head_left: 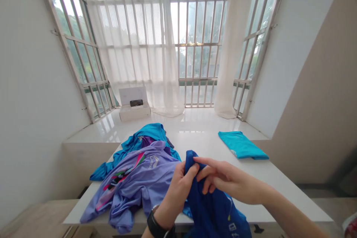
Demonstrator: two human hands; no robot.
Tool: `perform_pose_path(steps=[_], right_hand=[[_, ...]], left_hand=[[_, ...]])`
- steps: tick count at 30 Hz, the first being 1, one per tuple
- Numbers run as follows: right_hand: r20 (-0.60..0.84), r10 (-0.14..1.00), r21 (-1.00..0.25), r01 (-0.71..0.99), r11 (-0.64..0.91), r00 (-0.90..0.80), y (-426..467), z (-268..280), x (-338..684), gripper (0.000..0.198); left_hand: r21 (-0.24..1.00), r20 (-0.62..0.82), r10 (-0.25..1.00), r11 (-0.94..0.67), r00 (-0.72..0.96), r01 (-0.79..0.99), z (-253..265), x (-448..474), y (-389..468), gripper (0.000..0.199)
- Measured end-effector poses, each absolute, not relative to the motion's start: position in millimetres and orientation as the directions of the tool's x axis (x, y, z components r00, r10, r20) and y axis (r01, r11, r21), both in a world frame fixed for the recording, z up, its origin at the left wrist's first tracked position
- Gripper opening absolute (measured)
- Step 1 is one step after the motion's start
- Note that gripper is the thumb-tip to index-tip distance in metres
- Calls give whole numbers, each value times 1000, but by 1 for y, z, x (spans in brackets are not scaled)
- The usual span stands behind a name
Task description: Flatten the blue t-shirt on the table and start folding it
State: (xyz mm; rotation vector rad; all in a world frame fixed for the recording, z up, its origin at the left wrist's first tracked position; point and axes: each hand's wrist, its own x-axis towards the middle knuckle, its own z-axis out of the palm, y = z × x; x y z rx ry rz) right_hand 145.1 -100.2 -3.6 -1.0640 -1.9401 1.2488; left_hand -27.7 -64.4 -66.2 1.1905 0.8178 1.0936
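Observation:
My left hand (pixel 178 189), with a black watch on its wrist, and my right hand (pixel 225 180) both pinch the top edge of a dark blue shirt (pixel 212 212). The shirt hangs from my fingers down over the near edge of the white table (pixel 279 178). Just left of my hands lies a crumpled lavender shirt (pixel 139 186) with a coloured print, on top of a teal shirt (pixel 145 135) in a loose pile.
A folded teal shirt (pixel 241 145) lies on the table's right side. Behind the table is a glossy white window ledge with an open white box (pixel 134 108) holding a dark item. Sheer curtains hang over a barred bay window. Walls stand close on both sides.

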Motion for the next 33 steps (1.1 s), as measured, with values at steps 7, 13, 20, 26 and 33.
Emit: perform_pose_path(steps=[7,13,20,26,33], right_hand=[[245,886,-699,562,443,-394,-98,-10,139,69],[-46,834,-791,529,306,-550,-78,-51,144,23],[-42,869,-781,558,279,-493,-90,-46,173,24],[143,969,-881,421,217,-201,-106,-16,206,33],[335,870,-922,316,224,361,-126,14,233,34]], left_hand=[[982,17,936,52,352,-184,-52,-58,-73,32],[978,177,887,-209,427,28,-21,-99,-85,37],[931,320,908,-354,271,87,-10,-122,-81,31],[883,410,880,-449,241,137,1,-120,-61,24],[786,225,758,-512,612,345,-69,-84,-34,10]])
